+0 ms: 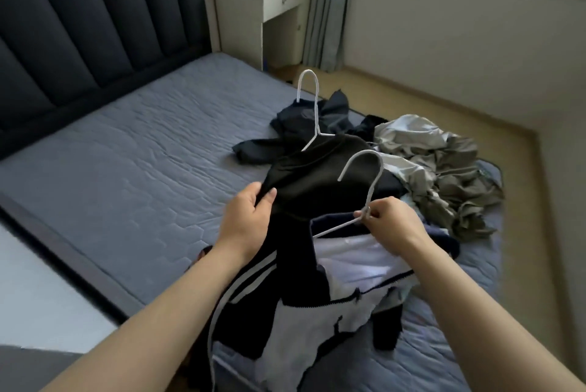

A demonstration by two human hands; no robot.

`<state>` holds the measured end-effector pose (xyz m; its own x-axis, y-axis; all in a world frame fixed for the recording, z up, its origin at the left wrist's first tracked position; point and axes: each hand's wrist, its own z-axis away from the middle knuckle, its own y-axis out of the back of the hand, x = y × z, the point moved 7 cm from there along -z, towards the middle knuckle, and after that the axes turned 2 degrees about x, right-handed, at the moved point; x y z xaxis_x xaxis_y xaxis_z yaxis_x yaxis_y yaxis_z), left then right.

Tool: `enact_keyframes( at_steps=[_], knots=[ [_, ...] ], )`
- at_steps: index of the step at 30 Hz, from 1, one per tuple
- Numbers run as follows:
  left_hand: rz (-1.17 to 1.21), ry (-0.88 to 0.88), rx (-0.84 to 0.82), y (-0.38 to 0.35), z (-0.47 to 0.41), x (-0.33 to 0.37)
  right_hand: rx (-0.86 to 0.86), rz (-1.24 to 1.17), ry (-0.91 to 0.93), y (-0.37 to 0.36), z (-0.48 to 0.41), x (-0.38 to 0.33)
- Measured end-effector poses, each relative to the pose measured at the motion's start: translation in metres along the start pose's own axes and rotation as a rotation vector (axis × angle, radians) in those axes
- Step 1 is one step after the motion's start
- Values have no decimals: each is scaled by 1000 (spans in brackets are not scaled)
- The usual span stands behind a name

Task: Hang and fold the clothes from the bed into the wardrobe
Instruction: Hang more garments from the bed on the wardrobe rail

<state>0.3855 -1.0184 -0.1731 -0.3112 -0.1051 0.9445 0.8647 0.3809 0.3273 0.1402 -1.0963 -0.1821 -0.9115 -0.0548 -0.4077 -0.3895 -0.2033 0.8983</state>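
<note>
Over the near part of the bed (126, 169), the left hand (245, 220) grips the shoulder of a black garment (317, 182) on a white hanger (316, 112). The right hand (390, 220) pinches the neck of a second hanger (375, 185) carrying a navy-and-white jacket (348, 264). More clothes (437, 163) lie heaped at the bed's right edge.

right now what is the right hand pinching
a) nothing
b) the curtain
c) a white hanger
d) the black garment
c, the right hand pinches the neck of the nearer white hanger; the left hand grips the black garment.
</note>
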Motion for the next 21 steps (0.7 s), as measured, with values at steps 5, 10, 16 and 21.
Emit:
enact_keyframes(
  at_steps=[5,10,16,21],
  knots=[
    [12,-70,68,37,41,82,78,-97,-76,58,62,8],
    [-8,-133,135,88,82,152,160,-204,-80,106,118,-7],
    [32,-230,147,132,157,201,249,-195,-31,152,192,-39],
    [1,-287,235,168,203,241,374,-163,2,199,248,-48]
  ],
)
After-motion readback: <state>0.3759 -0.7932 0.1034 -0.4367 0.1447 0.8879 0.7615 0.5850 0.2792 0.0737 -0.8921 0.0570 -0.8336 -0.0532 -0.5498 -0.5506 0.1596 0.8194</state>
